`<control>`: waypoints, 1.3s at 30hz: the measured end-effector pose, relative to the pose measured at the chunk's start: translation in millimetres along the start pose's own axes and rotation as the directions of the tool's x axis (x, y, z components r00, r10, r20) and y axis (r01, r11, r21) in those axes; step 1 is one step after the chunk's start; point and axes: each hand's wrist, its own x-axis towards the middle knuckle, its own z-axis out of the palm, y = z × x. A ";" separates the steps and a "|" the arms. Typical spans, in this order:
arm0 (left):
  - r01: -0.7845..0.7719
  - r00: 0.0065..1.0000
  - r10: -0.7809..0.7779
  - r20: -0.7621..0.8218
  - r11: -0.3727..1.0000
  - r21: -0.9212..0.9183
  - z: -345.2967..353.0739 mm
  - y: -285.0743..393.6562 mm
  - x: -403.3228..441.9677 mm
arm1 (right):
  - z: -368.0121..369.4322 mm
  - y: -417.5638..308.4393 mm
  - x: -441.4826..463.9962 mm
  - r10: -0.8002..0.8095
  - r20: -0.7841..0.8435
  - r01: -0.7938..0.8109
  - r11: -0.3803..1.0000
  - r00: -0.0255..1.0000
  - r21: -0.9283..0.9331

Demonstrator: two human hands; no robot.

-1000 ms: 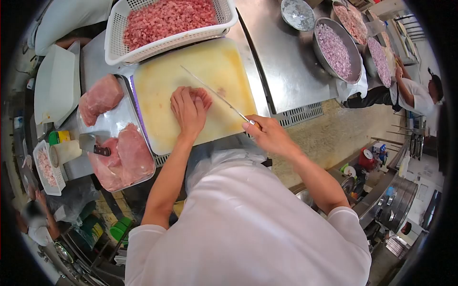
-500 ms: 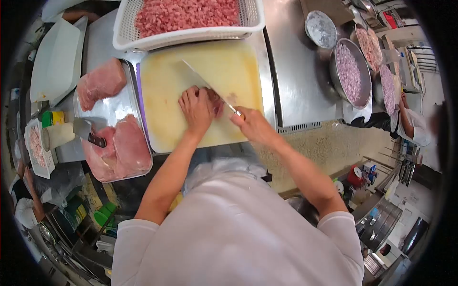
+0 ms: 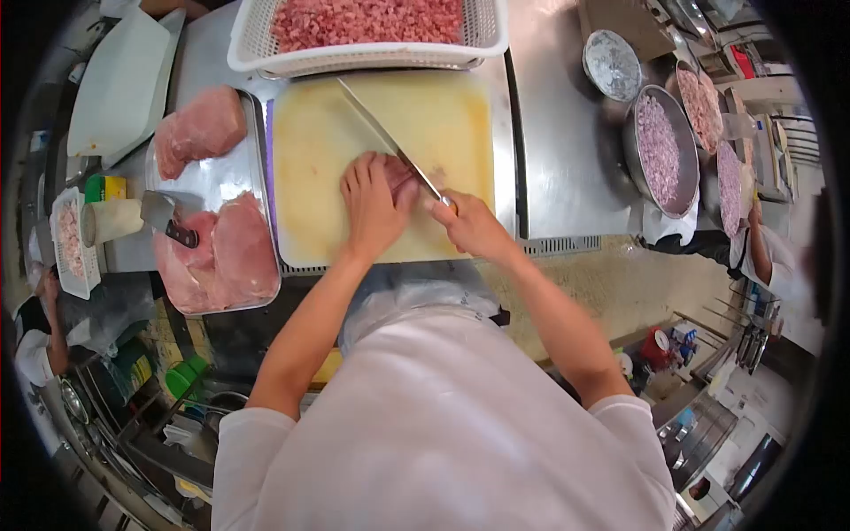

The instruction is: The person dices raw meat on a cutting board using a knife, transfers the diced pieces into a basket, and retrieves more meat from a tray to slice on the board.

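A long knife (image 3: 382, 133) is gripped in my right hand (image 3: 471, 221), its blade slanting up and left over the cutting board (image 3: 305, 208). Under my left hand (image 3: 372, 202) a piece of raw meat (image 3: 404, 188) is held down on the board, partly covered by the fingers. The blade lies against the right side of that meat. Beyond the board stands a white perforated basket (image 3: 367, 58) of diced meat (image 3: 367, 22). To the left, a metal tray (image 3: 212, 177) carries large raw meat pieces (image 3: 243, 252) and a cleaver (image 3: 173, 221).
At the right are metal bowls of chopped pinkish food (image 3: 657, 155) and a small round bowl (image 3: 612, 65). A white tub (image 3: 119, 88) and a small white basket (image 3: 73, 243) stand at the left. Other people are at both edges, one in a white sleeve (image 3: 775, 257).
The view has shifted slightly, moving the board and trays up and right in the picture. The knife handle sits a little closer to my body; my left hand stays on the meat.
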 end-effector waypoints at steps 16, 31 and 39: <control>0.027 0.990 -0.025 -0.141 1.000 0.011 20.7 -19.3 14.7 | -28.0 -1.4 -53.4 0.096 0.085 -0.084 0.988 0.992 -0.126; 0.074 0.995 -0.078 -0.068 0.996 -0.049 17.9 -25.5 19.9 | 7.9 -25.3 -41.2 0.148 -0.001 -0.148 0.987 0.989 -0.069; 0.069 0.995 -0.074 -0.068 0.995 -0.066 21.5 -25.6 19.9 | 14.2 -43.6 -27.9 0.166 -0.016 -0.167 0.985 0.986 -0.048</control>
